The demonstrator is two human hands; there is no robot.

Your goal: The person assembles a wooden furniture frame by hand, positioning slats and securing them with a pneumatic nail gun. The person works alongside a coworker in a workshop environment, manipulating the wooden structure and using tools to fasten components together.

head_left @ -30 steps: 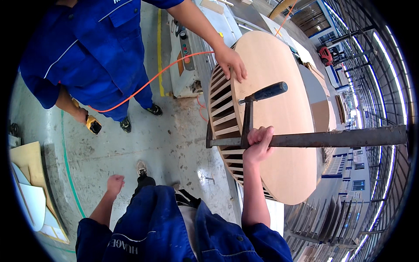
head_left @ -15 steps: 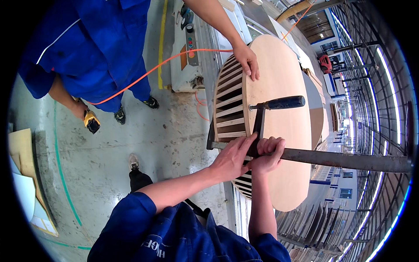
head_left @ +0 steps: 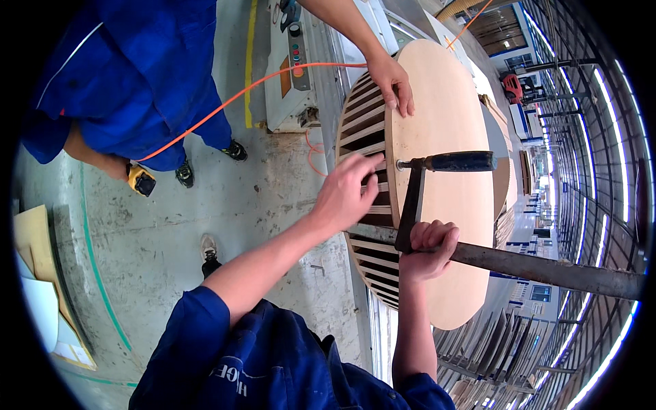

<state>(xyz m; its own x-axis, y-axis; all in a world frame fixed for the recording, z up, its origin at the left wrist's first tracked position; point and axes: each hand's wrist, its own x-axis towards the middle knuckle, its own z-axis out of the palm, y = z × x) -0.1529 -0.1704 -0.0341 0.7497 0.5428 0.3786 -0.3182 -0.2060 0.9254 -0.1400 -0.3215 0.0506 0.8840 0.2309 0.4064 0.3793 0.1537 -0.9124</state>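
Note:
An oval pale plywood panel (head_left: 451, 198) tops a curved piece with a row of slats (head_left: 365, 126) along its left side. Across it lies a bar clamp (head_left: 547, 268) with a long steel bar and a dark blue handle (head_left: 462, 161). The clamp's screw end meets the panel near its slatted edge. My right hand (head_left: 430, 253) is wrapped round the clamp where its arm joins the bar. My left hand (head_left: 347, 193) hovers by the slats, slightly blurred, index finger stretched and the others loosely bent, holding nothing visible.
A co-worker's hand (head_left: 391, 85) rests on the panel's far end; their other hand holds a yellow-and-black tool (head_left: 141, 181) with an orange hose (head_left: 225, 109). A machine with a button panel (head_left: 296, 58) stands behind. Boards (head_left: 42, 266) lean at the left.
My left hand has let go of the clamp and moved up and left to the slats. The clamp's bar has tipped down at its right end. The co-worker's hand stays on the panel.

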